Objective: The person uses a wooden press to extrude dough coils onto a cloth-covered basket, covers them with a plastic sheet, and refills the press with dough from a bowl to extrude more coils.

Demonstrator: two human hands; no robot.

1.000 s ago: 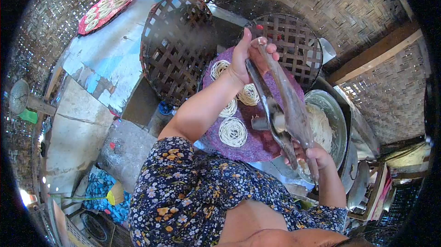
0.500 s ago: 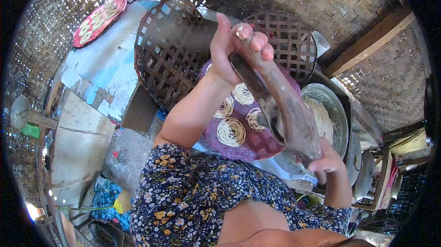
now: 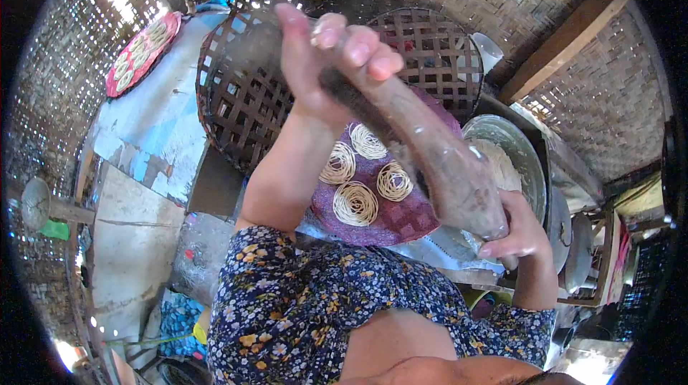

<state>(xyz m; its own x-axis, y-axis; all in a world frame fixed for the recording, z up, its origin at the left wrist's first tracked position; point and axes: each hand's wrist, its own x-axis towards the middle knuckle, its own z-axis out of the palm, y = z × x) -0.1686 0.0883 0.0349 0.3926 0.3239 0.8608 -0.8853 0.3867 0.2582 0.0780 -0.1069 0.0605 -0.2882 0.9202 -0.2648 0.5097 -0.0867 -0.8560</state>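
Note:
A long, worn wooden press point(image 3: 455, 170), its two parts divided by a dark gap, slants across the middle of the view. My left hand point(image 3: 308, 77) is closed around its upper end, thumb raised and fingertips bent over the top. At the lower end, my right hand point(image 3: 529, 231) grips the wood from the right side. Below the press lies a purple woven tray point(image 3: 337, 227) bearing several pale spiral coils of dough strands, one of them a round coil point(image 3: 355, 204) nearest me. To the right, a metal basin point(image 3: 527, 152) holds pale dough point(image 3: 494, 159), partly hidden.
Two open-weave bamboo baskets point(image 3: 244, 91) stand behind the tray. A pink tray point(image 3: 143, 55) with more coils lies on a blue-and-white sheet point(image 3: 158, 120) at far left. A wooden beam point(image 3: 566, 41) crosses the woven wall. A pot lid point(image 3: 577, 263) is at right.
My left hand and the upper end of the press have swung left and slightly up. The lower end stays near my right hand. A coil formerly half covered now shows whole.

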